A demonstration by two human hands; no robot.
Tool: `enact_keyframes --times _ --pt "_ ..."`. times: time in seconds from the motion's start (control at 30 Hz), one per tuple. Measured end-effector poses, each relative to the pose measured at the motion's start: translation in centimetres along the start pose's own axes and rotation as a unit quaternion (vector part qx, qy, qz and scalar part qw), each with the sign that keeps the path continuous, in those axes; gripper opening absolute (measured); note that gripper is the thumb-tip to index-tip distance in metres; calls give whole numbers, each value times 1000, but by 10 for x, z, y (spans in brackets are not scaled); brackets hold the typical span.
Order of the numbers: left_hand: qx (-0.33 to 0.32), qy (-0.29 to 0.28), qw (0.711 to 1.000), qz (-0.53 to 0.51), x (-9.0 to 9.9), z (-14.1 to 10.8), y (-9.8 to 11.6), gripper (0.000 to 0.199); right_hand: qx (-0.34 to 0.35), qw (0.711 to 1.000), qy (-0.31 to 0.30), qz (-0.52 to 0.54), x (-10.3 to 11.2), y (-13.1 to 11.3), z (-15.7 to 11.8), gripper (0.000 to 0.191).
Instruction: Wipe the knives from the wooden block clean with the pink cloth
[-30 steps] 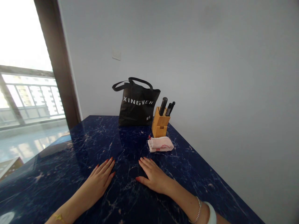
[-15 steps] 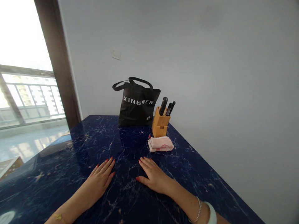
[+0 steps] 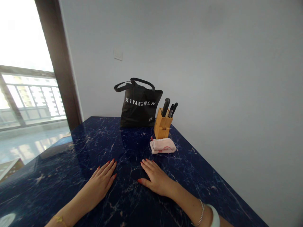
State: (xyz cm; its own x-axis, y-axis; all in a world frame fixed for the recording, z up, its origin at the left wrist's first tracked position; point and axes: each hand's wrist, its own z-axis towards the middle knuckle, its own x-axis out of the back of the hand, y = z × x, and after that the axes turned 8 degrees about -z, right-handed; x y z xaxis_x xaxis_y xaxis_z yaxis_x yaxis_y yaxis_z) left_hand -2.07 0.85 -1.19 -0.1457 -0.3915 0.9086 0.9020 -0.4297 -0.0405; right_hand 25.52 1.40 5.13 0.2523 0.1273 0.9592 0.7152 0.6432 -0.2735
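Observation:
My left hand lies flat on the dark blue marbled table, fingers stretched forward and holding nothing. To its right, my right hand also rests palm down on the table, its thumb spread out to the side. Just beyond the right fingertips is a folded pale pink cloth with a reddish pattern, apart from the hand. Behind the cloth stands a wooden knife block with several black handles sticking up out of it.
A black tote bag with white lettering stands upright at the far end, left of the block. The grey wall borders the table's right side. At left are a dark window frame and a balcony railing.

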Motion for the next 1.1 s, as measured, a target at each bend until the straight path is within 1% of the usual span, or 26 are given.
enact_keyframes --times 0.2,0.37,0.53,0.73,0.93,1.1 --pt "-11 9 1000 -2 -2 -1 -1 44 0 1000 4 2 0 0 0 70" --pt "-12 -9 1000 -6 -2 -1 -2 45 0 1000 4 3 0 -1 0 70" --pt "10 -13 1000 -13 0 0 0 45 1 1000 3 1 0 0 0 69" --pt "15 -6 999 -29 3 0 2 46 -1 1000 1 1 0 -1 -1 69" --pt "7 -19 1000 -14 6 1 3 44 -1 1000 -2 3 1 -1 -1 68" --pt "17 -18 1000 -17 5 2 3 45 1 1000 -1 2 1 -1 -1 69"
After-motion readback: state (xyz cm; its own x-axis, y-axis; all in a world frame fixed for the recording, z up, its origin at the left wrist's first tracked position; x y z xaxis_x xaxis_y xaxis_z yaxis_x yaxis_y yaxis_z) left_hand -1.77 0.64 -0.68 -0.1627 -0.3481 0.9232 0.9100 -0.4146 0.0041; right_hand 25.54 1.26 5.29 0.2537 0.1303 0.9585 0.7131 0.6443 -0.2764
